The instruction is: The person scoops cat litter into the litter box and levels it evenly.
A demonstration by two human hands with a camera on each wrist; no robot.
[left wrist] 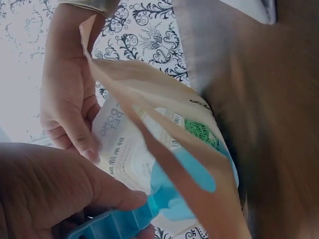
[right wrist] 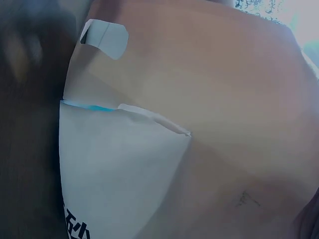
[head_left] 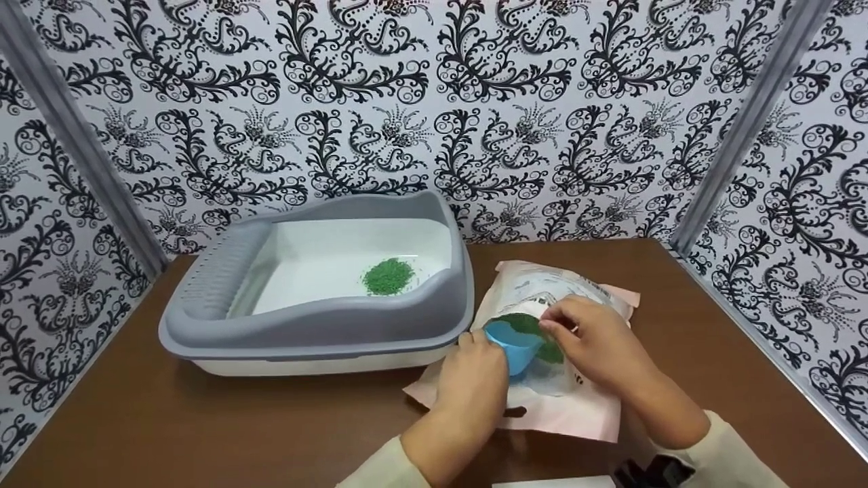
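My left hand [head_left: 473, 376] grips the ribbed handle of a blue scoop [head_left: 521, 358], whose cup sits at the opening of a pale pink bag [head_left: 563, 412]. Green granules [head_left: 521, 321] show inside the bag beyond the cup. On the opening's right side, my right hand [head_left: 600, 339] pinches the bag's edge between thumb and finger. In the left wrist view, the scoop handle [left wrist: 119, 224] lies under my thumb, and part of the cup is behind the bag's handle strip. The right wrist view is mostly filled by the bag [right wrist: 119, 164]; my right fingers are hidden there.
Left of the bag stands a grey and white litter box [head_left: 325, 332] with a small pile of green granules [head_left: 388, 276] on its floor. Brown tabletop [head_left: 271, 434] lies in front. A black object [head_left: 654, 471] and a white edge [head_left: 556, 482] show at the bottom.
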